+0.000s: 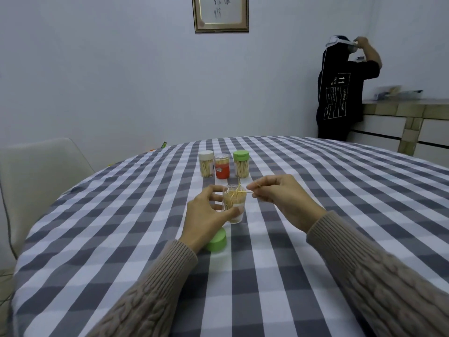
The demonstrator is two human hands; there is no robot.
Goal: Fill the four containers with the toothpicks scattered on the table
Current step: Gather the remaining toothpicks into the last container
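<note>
My left hand [206, 212] grips a clear open container [234, 205] that stands on the checked tablecloth and holds many toothpicks, some sticking out over its rim. Just right of the rim, my right hand [279, 198] pinches a toothpick [251, 190] that points at the opening. A loose green lid [217, 242] lies on the cloth below my left wrist. Behind stand three closed containers: a white-lidded one [206, 164], a red one [222, 166] and a green-lidded one [241, 164].
The round table [315, 239] is covered in a grey and white check cloth. A pale chair [41, 171] stands at its left edge. A person in dark clothes [340, 93] stands at a counter [401, 110] in the far right corner.
</note>
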